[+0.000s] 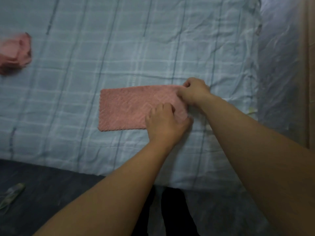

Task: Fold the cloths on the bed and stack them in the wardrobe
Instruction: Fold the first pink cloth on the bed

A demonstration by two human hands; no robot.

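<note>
A pink textured cloth (126, 108) lies flat as a long rectangle on the pale blue checked bed sheet (85, 65). Its right end is covered by both hands. My left hand (166, 123) pinches the near right corner of the cloth. My right hand (194, 91) pinches the far right corner. A second pink cloth (14, 51) lies crumpled and blurred at the far left of the bed.
The bed's near edge runs across the lower part of the view, with dark floor (42, 193) below it and a small pale object (12, 195) on the floor at left. A shiny covered surface (279, 65) and a brown upright edge (308, 65) are at the right.
</note>
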